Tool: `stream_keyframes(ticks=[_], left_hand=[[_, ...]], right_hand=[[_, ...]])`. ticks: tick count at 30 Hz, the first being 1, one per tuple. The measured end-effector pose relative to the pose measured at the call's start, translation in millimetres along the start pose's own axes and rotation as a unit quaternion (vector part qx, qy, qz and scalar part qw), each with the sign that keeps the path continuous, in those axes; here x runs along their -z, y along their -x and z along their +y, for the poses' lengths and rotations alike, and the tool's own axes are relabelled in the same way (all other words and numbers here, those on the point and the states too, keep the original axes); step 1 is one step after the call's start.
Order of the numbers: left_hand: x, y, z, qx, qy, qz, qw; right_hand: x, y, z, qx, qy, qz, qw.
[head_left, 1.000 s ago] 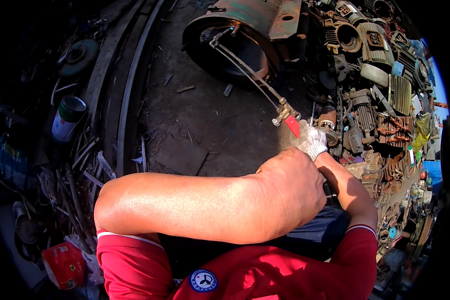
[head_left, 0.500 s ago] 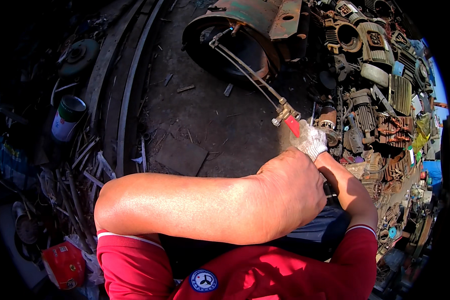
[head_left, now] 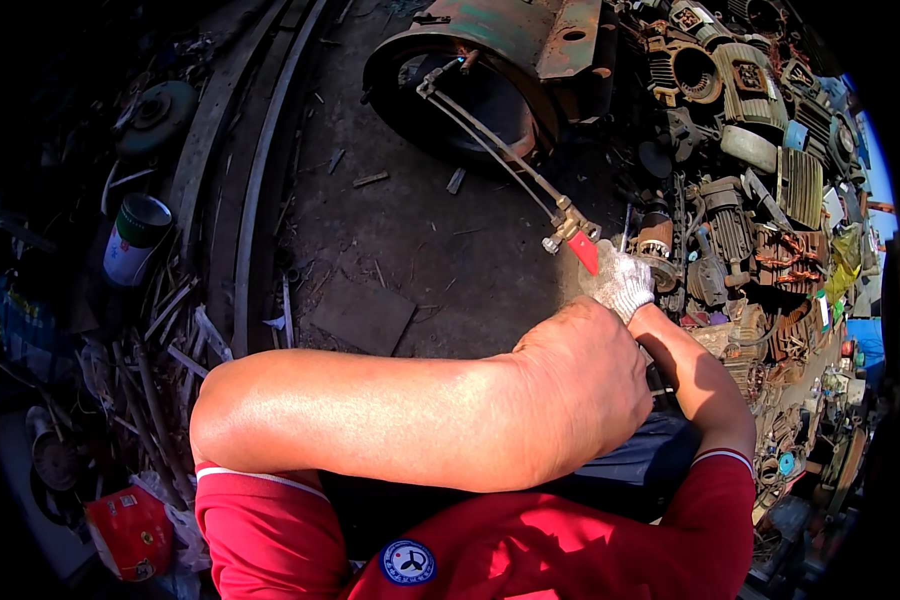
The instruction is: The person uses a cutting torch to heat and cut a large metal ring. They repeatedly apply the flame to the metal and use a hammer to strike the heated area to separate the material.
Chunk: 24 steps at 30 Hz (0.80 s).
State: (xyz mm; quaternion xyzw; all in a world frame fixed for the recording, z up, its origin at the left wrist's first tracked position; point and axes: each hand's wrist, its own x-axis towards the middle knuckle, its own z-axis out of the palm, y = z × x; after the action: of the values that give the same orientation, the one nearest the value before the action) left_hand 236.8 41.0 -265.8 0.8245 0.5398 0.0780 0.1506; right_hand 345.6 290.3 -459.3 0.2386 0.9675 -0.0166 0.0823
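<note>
My right hand (head_left: 617, 280), in a white knitted glove, is closed round the red handle of a long cutting torch (head_left: 568, 214). The torch's brass tubes slant up and left to a bent head. A small blue flame shows at its tip, against a stub by the upper rim of a rusty green steel cylinder (head_left: 500, 28), with an orange glow there. My bare left hand (head_left: 592, 360) is closed in a fist just behind the glove, overlapping the right wrist in view. Its fingertips, and anything in them, are hidden. My left forearm crosses in front of my body.
Old electric motors (head_left: 750, 85) and metal parts are heaped along the right. Long steel bars (head_left: 260, 190) run along the left, beside a paint can (head_left: 137, 238) and scrap sticks. A flat plate (head_left: 363, 315) lies on the dark floor; a red packet (head_left: 130, 532) sits lower left.
The torch head has shifted very slightly left and down, and the orange glow at its tip shows more. Both hands stay almost where they were.
</note>
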Motion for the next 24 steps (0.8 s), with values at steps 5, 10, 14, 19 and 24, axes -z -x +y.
stream_keyframes(ticks=[5,10,14,19,24], left_hand=[[1.7,-0.6,-0.7,-0.007,-0.001,-0.001,1.000],[-0.6,-1.1,1.0,0.002,-0.003,0.013,1.000],[-2.1,-1.4,0.1,0.002,0.001,0.015,1.000],[-2.1,-1.2,-1.0,-0.003,0.006,0.016,1.000],[-1.0,-3.5,-0.7,-0.003,0.008,0.005,1.000]], right_hand=[[4.9,1.5,0.3,-0.008,0.003,-0.005,1.000],[2.5,1.6,0.9,0.006,-0.002,0.009,1.000],[1.2,0.8,0.8,0.016,0.001,0.012,1.000],[-1.1,1.8,2.2,0.012,-0.004,0.018,1.000],[-1.6,2.6,4.6,0.005,0.002,0.004,1.000]])
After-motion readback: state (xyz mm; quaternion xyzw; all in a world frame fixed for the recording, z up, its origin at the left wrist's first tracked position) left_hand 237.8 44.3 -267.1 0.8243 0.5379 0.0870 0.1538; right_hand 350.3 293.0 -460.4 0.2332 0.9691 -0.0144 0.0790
